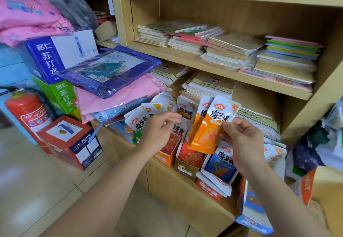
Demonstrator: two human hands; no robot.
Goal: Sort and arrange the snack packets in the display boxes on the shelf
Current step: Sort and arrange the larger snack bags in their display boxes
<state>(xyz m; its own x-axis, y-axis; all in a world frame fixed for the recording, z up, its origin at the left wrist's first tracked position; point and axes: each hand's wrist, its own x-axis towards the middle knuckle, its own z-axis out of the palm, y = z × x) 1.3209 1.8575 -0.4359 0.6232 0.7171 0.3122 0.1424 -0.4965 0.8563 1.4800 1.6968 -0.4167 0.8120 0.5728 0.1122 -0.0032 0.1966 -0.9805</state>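
Note:
My right hand (243, 140) pinches two orange-and-white snack packets (207, 134), held upright above the display boxes. Over the leftmost boxes, my left hand (159, 133) holds a fan of several white-topped snack packets (138, 119). Below stand an orange display box (167, 158), a red display box (187, 162) and a blue display box (220, 164), each with packets upright inside. A low red display box (209, 190) sits at the shelf's front edge. More packets (274, 155) are piled at the right.
Stacks of notebooks (232, 51) fill the upper shelf and the back of this shelf (187, 205). Bagged raincoats (111, 73) and cartons (61, 51) pile up at left. A fire extinguisher (27, 114) and a box (72, 144) stand on the tiled floor. A blue display box (252, 209) overhangs the front right.

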